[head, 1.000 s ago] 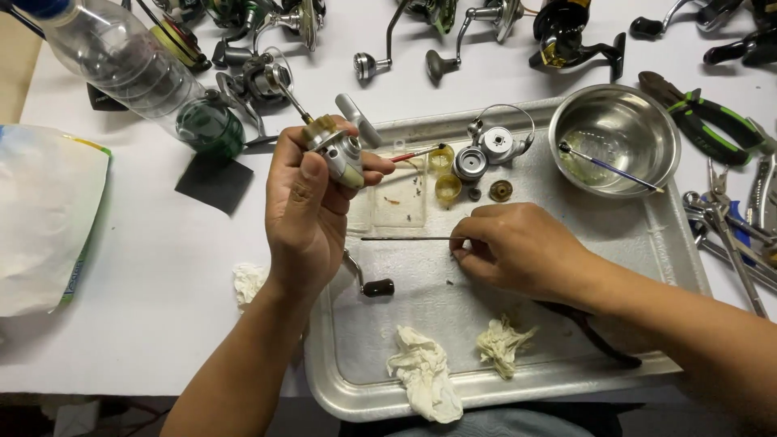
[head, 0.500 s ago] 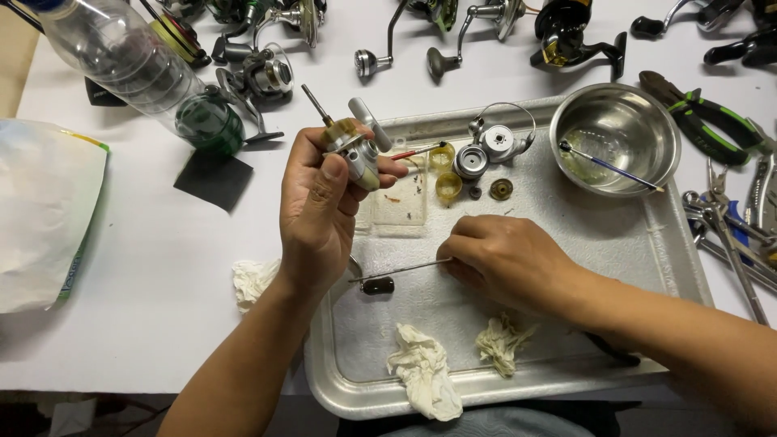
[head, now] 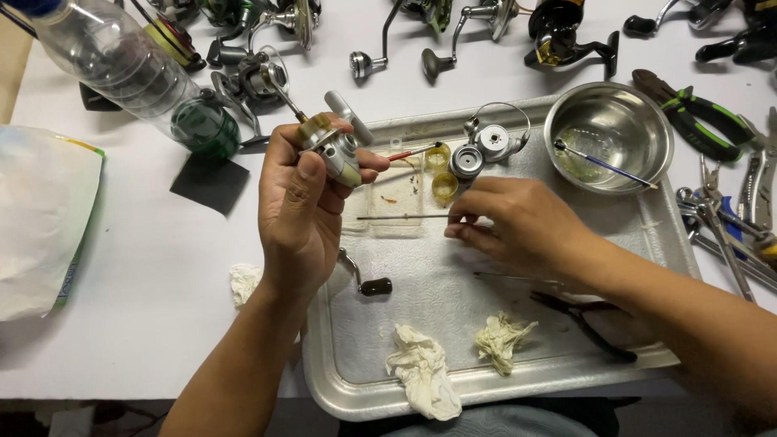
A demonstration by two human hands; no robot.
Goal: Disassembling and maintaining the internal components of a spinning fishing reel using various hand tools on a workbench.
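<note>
1. White bench [head: 146,283] holds a metal tray [head: 664,235].
2. Left hand [head: 299,218] grips the fishing reel body [head: 336,154] up over the tray.
3. Right hand [head: 518,226] pinches a thin rod [head: 401,217], lying just left of its fingers.
4. Best to hold both steady.

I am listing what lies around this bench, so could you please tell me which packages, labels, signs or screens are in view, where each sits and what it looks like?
Plastic bag: far left on the white table, flat, translucent white with a green and yellow edge.
Plastic bottle: top left, lying tilted, clear ribbed body with a green bottom, no label visible.
No signs or screens in view.
</note>
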